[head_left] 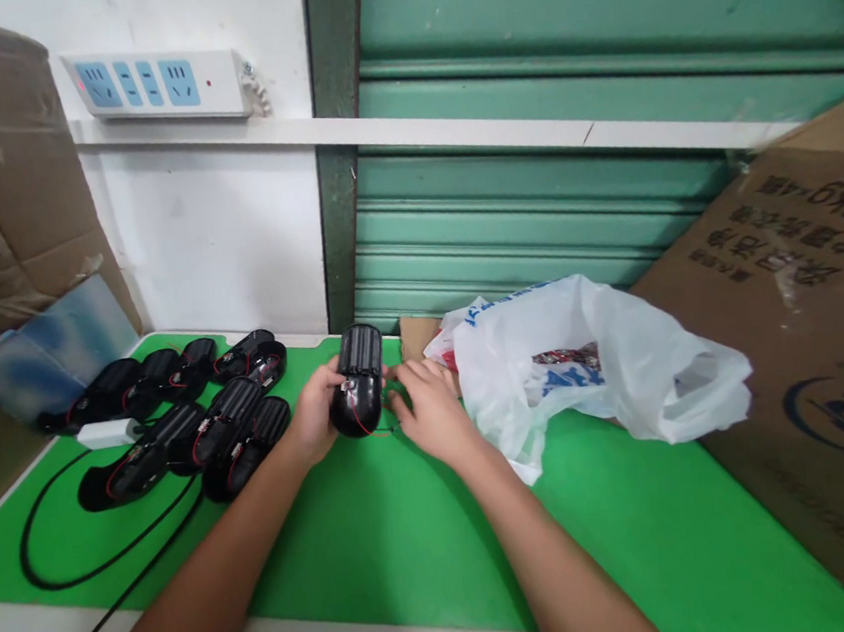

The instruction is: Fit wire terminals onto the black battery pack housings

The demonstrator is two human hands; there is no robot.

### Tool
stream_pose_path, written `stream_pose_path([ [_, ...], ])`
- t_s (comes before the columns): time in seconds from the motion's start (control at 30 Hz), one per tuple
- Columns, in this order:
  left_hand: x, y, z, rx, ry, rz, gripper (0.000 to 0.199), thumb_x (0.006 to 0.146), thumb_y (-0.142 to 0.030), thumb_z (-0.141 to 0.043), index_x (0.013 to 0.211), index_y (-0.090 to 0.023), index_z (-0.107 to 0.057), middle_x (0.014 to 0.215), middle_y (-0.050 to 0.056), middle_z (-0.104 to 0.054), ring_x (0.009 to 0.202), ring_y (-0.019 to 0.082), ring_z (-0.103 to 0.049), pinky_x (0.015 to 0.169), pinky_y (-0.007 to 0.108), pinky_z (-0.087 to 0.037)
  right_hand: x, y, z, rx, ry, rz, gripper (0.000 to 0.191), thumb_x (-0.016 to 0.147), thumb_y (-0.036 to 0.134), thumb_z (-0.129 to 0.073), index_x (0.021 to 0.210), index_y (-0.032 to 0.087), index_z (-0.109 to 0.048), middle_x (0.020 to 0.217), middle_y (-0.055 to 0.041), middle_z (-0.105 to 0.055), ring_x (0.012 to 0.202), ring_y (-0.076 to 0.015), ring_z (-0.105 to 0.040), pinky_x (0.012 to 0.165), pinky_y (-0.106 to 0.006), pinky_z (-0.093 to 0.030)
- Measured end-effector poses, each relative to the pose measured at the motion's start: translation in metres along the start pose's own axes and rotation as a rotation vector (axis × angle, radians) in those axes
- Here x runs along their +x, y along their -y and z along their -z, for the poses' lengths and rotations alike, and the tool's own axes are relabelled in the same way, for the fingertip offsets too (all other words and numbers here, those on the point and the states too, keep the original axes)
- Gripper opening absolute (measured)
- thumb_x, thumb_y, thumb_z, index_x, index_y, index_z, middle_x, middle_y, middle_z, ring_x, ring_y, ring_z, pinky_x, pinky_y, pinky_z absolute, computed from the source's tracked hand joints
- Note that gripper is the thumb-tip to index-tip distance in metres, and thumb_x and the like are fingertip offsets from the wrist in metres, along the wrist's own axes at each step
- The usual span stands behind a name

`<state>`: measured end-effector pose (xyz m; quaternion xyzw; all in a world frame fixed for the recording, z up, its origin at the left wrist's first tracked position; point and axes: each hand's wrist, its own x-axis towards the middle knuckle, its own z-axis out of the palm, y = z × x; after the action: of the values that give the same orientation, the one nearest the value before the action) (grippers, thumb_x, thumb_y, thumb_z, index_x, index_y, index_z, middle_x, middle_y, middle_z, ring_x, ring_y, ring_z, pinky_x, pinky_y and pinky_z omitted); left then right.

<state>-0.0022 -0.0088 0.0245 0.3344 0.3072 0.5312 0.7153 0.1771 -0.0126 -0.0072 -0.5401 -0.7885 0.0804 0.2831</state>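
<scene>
My left hand (316, 418) grips a black oval plastic housing (364, 418) by its left side, with the thumb on its face. The housing has a ribbed upper half, a smooth rounded lower end and thin red wire along its edge. To its right is my right hand (431, 400), fingers bent and apart, close to the housing's right edge. A loose wire end (389, 429) sticks out just below those fingers. Whether the fingertips touch the housing is hard to make out.
Several similar black housings (222, 417) lie at the left, beside a white adapter (110, 434) and a black cable (34, 578). A white plastic bag (530, 335) sits right of my hands on the green tabletop (386, 551). Cardboard boxes (806, 316) flank both sides.
</scene>
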Motion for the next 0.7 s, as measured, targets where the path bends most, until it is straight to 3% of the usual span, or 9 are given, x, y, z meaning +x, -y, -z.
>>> stream_pose_path([
  [0.07, -0.002, 0.0, -0.001, -0.009, 0.082, 0.075, 0.042, 0.069, -0.029, -0.059, 0.107, -0.014, -0.071, 0.094, 0.012, -0.078, 0.091, 0.032, -0.074, 0.079, 0.04, -0.059, 0.001, -0.001, 0.002, 0.172, -0.115, -0.049, 0.021, 0.094, 0.019, -0.049, 0.105, 0.02, -0.068, 0.109, -0.0127, -0.071, 0.111, -0.0315, -0.06, 0.098, -0.047, -0.046],
  [0.13, -0.003, 0.002, 0.0, 0.018, 0.157, 0.117, 0.045, 0.073, -0.033, -0.06, 0.112, -0.014, -0.071, 0.096, 0.012, -0.079, 0.09, 0.032, -0.074, 0.078, 0.039, -0.058, 0.003, -0.001, 0.006, 0.482, -0.204, -0.141, 0.024, 0.098, 0.027, -0.047, 0.108, 0.021, -0.068, 0.109, -0.011, -0.071, 0.106, -0.0281, -0.064, 0.093, -0.044, -0.051],
  [0.27, -0.002, 0.01, 0.003, 0.159, 0.205, 0.099, 0.044, 0.076, -0.035, -0.064, 0.114, -0.015, -0.071, 0.096, 0.007, -0.079, 0.085, 0.026, -0.073, 0.075, 0.032, -0.054, 0.004, 0.003, 0.012, 0.949, -0.191, -0.258, 0.04, 0.092, 0.049, -0.061, 0.123, 0.025, -0.067, 0.116, -0.0083, -0.071, 0.104, -0.0258, -0.067, 0.077, -0.036, -0.055],
  [0.37, 0.001, 0.016, 0.005, 0.31, 0.088, -0.012, 0.042, 0.073, -0.03, -0.066, 0.113, -0.018, -0.071, 0.091, 0.001, -0.076, 0.082, 0.021, -0.067, 0.073, 0.029, -0.049, 0.004, 0.005, 0.011, 1.033, -0.132, -0.232, 0.049, 0.08, 0.039, -0.072, 0.127, 0.026, -0.066, 0.117, -0.0072, -0.071, 0.106, -0.0252, -0.066, 0.073, -0.033, -0.056],
  [0.47, 0.004, 0.018, 0.007, 0.382, -0.005, -0.082, 0.045, 0.07, -0.029, -0.068, 0.114, -0.019, -0.068, 0.09, -0.002, -0.072, 0.083, 0.019, -0.062, 0.074, 0.027, -0.047, 0.004, 0.004, 0.008, 1.051, -0.17, -0.245, 0.053, 0.076, 0.036, -0.074, 0.127, 0.027, -0.065, 0.117, -0.007, -0.071, 0.105, -0.0242, -0.066, 0.072, -0.033, -0.057],
  [0.57, 0.004, 0.018, 0.006, 0.338, 0.001, -0.087, 0.046, 0.068, -0.029, -0.069, 0.113, -0.02, -0.066, 0.098, -0.001, -0.072, 0.088, 0.019, -0.061, 0.076, 0.028, -0.047, 0.005, 0.004, 0.007, 1.085, -0.174, -0.28, 0.049, 0.079, 0.043, -0.075, 0.124, 0.027, -0.066, 0.116, -0.0071, -0.072, 0.101, -0.023, -0.066, 0.072, -0.033, -0.057],
  [0.7, 0.0, 0.016, 0.001, 0.206, 0.077, -0.05, 0.04, 0.07, -0.029, -0.066, 0.109, -0.02, -0.065, 0.107, 0.001, -0.072, 0.102, 0.024, -0.065, 0.084, 0.031, -0.051, 0.005, 0.009, 0.007, 1.105, -0.052, -0.286, 0.04, 0.08, 0.048, -0.075, 0.112, 0.024, -0.072, 0.107, -0.0059, -0.074, 0.094, -0.0222, -0.067, 0.067, -0.03, -0.056],
])
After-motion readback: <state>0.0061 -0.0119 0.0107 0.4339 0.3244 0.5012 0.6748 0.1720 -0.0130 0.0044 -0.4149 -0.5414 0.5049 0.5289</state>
